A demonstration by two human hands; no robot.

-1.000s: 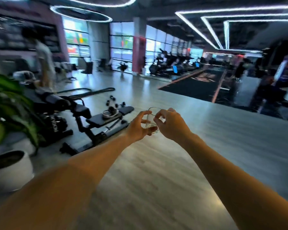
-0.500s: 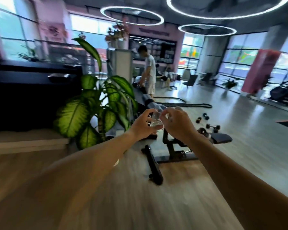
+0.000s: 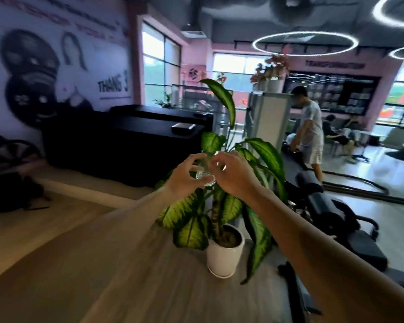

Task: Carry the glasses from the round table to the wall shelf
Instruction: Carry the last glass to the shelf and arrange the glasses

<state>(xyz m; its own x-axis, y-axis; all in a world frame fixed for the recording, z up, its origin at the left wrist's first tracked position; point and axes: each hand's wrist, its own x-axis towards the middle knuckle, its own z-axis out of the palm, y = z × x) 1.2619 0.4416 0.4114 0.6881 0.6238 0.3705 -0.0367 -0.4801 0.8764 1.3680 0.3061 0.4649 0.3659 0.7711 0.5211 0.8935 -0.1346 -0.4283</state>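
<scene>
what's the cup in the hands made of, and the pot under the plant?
Glass: clear and colourless, probably glass; leaves show through it and its base catches bright highlights. Clear plastic can't be ruled out. Both hands, left and right, hold it.
Pot: smooth glossy white, likely glazed ceramic, judging by its soft sheen and thick rim; it sits on a matching saucer.

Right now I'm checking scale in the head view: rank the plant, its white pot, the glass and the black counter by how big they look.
1. Black counter
2. Plant, nearer the camera, so its true size against the counter is unsure
3. White pot
4. Glass, held in both hands, mostly hidden
</scene>
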